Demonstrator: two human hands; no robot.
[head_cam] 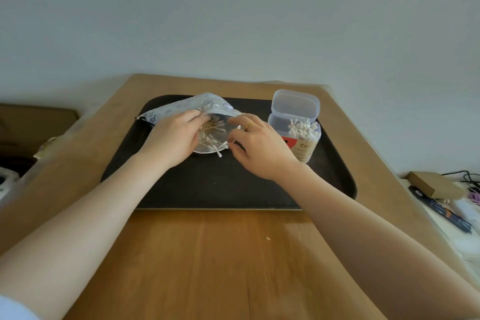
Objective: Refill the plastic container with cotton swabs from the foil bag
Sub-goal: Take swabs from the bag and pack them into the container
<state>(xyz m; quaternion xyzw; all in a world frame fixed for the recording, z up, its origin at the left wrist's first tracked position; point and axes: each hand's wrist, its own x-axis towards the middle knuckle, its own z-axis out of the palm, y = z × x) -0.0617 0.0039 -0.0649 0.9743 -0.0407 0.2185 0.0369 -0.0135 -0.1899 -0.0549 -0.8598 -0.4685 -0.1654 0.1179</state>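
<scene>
1. The foil bag is silver with a faint blue-grey print.
2. The cotton swabs have white tips.
3. The plastic container is clear, with a red-and-beige label.
4. The tray is black.
5. The table is brown wood.

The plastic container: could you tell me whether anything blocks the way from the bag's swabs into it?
Nothing visible does. The plastic container stands with its lid flipped up, right of the foil bag, with only bare tray between them.

Person: two bare forearms; left hand, no jewellery visible; right hand, thin gold ring; pale sleeve at left.
</scene>
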